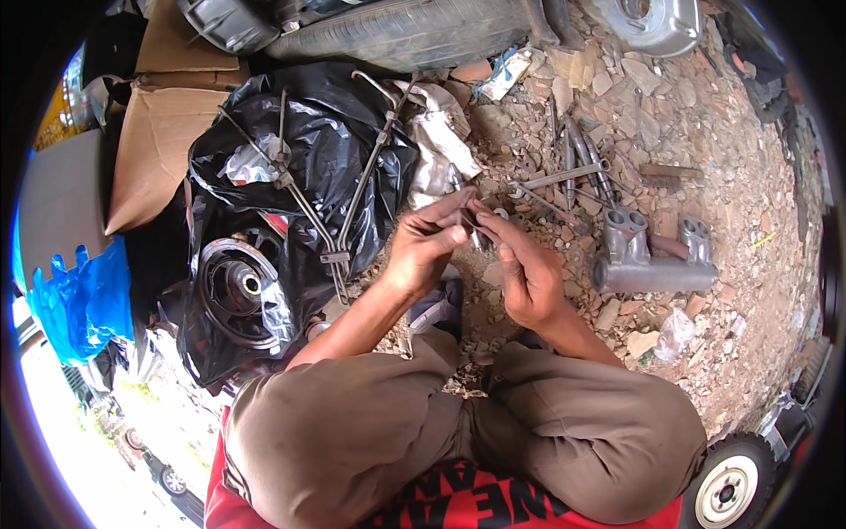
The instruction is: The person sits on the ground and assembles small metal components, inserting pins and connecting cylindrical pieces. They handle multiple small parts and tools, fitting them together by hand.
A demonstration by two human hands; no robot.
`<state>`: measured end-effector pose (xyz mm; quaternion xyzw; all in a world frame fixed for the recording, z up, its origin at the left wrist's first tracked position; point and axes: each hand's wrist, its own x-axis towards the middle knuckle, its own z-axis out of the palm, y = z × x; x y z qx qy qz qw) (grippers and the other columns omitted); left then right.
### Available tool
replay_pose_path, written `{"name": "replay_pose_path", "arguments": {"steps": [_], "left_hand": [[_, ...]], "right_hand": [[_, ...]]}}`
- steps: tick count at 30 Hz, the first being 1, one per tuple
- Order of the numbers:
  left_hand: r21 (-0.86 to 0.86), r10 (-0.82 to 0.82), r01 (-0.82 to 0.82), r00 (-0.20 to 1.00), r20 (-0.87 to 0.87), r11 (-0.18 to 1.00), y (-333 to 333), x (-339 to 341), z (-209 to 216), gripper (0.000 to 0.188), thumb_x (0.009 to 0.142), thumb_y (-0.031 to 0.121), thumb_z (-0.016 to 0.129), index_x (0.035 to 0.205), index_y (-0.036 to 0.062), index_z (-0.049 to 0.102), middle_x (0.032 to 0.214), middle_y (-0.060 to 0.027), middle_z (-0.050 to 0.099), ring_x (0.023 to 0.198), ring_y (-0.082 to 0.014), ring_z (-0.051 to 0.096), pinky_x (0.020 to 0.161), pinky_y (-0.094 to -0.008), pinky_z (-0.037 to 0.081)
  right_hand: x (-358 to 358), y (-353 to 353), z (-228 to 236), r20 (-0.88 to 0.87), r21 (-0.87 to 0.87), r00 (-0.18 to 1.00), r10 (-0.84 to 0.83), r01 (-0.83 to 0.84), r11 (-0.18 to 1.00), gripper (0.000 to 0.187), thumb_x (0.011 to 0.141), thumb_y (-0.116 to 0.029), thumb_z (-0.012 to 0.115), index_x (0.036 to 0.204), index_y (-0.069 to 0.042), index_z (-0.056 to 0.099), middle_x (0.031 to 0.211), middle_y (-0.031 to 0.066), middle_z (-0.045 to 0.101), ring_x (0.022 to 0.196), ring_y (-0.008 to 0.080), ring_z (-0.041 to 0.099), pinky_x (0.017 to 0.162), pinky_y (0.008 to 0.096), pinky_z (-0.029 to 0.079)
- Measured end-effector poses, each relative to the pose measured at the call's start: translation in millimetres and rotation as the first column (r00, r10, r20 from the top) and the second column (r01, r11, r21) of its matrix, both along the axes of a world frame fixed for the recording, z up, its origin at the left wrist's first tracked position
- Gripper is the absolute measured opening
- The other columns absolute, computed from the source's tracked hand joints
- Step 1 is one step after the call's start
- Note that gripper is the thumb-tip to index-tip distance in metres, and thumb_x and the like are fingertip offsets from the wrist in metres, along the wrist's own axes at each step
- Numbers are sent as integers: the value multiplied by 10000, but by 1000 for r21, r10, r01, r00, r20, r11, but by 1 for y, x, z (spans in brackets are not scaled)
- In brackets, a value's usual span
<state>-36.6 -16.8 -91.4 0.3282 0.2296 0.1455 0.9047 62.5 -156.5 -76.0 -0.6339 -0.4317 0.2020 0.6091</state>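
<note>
My left hand (427,245) and my right hand (531,278) meet in front of my knees, fingertips together. The left one is closed in a pinch, with the thumb pressed to the fingers. Bent fingers of the right hand close against the left fingertips. Something small and dark seems to sit between them, but the fingers hide what it is. Just past my right hand, a grey metal manifold with round ports (656,273) lies on the ground. Beyond it are a combination wrench (560,175) and several rod-like tools (586,154).
To the left, a black plastic bag (304,115) lies under bent metal rods (304,207) and beside a round metal drum part (238,286). A cardboard box (154,141) and blue plastic (79,300) stand farther left. A tire (405,40) lies at the back. Broken rubble (749,203) covers the ground.
</note>
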Motion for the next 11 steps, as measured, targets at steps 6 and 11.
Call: {"name": "replay_pose_path", "arguments": {"steps": [6,11], "left_hand": [[45,-74,72,996,41,996,0,-7,-15,489,813,84,774,1269,-13,625,1117,-138,706,1097,-233,643,1000,-375,472],[125,-213,210,977,11,970,-6,-20,-36,525,835,124,772,1309,-12,592,1222,-170,674,1146,-243,633,1031,-375,465]], "right_hand": [[0,1,5,-46,-16,998,37,-38,999,333,1017,-81,456,1315,18,566,1240,201,650,1118,321,664,926,358,522],[-1,4,10,-115,-57,993,37,-44,997,355,1022,-104,463,1354,-10,547,1243,206,647,1133,331,655,943,356,514]]}}
